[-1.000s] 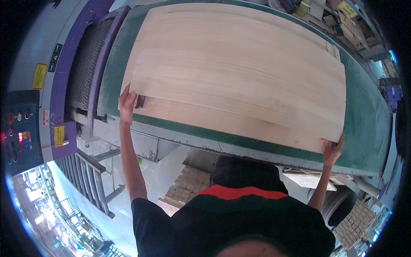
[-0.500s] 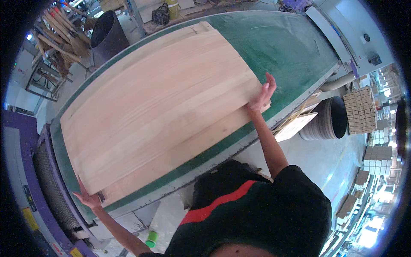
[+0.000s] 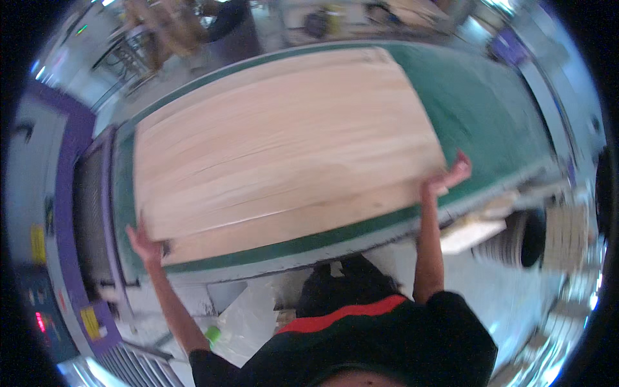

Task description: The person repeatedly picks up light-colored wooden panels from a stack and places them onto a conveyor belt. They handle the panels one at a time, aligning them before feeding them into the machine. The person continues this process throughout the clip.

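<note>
A wide, pale wooden panel [image 3: 284, 142] lies on the green table surface. A second wooden board [image 3: 271, 238] shows beneath it as a strip along the near edge, so the two are not flush there. My left hand [image 3: 146, 246] is at the near left corner of the boards, fingers spread and palm toward their end. At the near right corner, my right hand [image 3: 446, 180] has its heel against the board ends, with its fingers stretched outward. Neither hand's fingers are wrapped round the wood.
A purple and grey machine [image 3: 68, 161] stands at the left end of the green table [image 3: 496, 109]. Beyond the right near edge are wood pieces [image 3: 471, 233], a dark round bin [image 3: 532, 238] and stacked wood [image 3: 566, 238]. Another dark bin [image 3: 235, 29] stands behind the table.
The view has turned, so the table and panels look more level and sit farther right in the picture. Both hands remain at the same near corners of the boards.
</note>
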Demonstrator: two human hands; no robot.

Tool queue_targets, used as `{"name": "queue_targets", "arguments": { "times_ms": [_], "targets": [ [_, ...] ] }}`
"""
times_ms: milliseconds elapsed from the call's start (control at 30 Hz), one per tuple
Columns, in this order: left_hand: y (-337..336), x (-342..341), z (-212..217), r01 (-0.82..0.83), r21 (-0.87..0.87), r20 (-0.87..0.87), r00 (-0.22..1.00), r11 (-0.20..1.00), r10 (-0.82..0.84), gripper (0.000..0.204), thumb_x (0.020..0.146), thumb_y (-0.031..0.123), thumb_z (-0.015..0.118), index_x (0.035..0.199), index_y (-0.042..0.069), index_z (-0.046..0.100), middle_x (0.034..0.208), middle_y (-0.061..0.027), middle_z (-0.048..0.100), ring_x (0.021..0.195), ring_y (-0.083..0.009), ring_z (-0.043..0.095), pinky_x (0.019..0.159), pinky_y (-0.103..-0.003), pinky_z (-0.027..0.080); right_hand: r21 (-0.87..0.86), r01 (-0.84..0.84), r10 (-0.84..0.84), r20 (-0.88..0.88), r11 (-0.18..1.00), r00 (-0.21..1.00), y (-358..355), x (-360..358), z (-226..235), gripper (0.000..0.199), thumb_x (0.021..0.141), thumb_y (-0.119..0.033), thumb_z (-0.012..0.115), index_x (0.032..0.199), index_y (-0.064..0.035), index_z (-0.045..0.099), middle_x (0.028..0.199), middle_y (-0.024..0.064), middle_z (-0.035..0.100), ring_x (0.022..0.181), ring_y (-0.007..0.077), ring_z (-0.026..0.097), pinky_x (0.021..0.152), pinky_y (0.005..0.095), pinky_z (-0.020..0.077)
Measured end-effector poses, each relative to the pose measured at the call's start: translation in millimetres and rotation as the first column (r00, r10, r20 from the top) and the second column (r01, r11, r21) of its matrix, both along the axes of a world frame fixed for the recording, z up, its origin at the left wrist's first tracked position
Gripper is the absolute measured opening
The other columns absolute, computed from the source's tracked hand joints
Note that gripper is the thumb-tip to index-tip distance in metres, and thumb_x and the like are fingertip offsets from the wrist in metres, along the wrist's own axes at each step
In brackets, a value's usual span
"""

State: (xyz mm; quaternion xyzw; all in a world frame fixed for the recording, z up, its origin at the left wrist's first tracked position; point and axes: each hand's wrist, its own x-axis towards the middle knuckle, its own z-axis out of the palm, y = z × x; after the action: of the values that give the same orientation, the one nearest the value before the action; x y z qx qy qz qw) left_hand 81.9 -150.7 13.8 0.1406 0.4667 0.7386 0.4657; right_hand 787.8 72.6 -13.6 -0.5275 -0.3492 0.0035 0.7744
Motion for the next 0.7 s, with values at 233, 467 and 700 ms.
{"name": "queue_targets", "arguments": {
  "times_ms": [233, 467, 700],
  "targets": [
    [8, 23, 16, 0.182, 0.039, -0.186, 0.967, 0.982, -0.172, 0.082, 0.095, 0.061, 0.026, 0.145, -0.004, 0.027, 0.148, -0.0171, 0.035, 0.137, -0.0291, 0.033, 0.114, -0.038, 0.022, 0.005, -0.089, 0.089, -0.102, 0.996, 0.991, 13, 5, -3, 0.051, 0.094, -0.045, 0.045, 0.123, -0.0021, 0.042, 0.123, 0.0161, 0.046, 0.119, 0.0289, 0.041, 0.104, 0.0469, 0.0296],
    [10, 13, 1, 0.074, -0.005, -0.241, 0.968, 0.997, -0.073, 0.082, 0.094, 0.061, 0.031, 0.143, -0.006, 0.030, 0.145, -0.0183, 0.039, 0.135, -0.0285, 0.037, 0.113, -0.038, 0.025, -0.025, -0.035, 0.034, -0.036, 0.999, 0.999, 11, 6, 2, 0.047, 0.096, -0.039, 0.045, 0.121, 0.0009, 0.041, 0.122, 0.0161, 0.051, 0.115, 0.0265, 0.046, 0.101, 0.0427, 0.0320],
    [27, 21, -4, -0.329, -0.102, -0.528, 0.818, 0.939, 0.229, 0.055, 0.092, 0.038, 0.055, 0.121, -0.008, 0.058, 0.124, -0.0161, 0.059, 0.114, -0.0211, 0.054, 0.101, -0.030, 0.037, -0.151, -0.041, 0.072, 0.207, 0.988, 0.976, 0, -4, 18, 0.056, 0.098, -0.048, 0.038, 0.119, 0.0028, 0.047, 0.116, 0.0185, 0.049, 0.109, 0.0284, 0.046, 0.096, 0.0441, 0.0347]
  ]
}}
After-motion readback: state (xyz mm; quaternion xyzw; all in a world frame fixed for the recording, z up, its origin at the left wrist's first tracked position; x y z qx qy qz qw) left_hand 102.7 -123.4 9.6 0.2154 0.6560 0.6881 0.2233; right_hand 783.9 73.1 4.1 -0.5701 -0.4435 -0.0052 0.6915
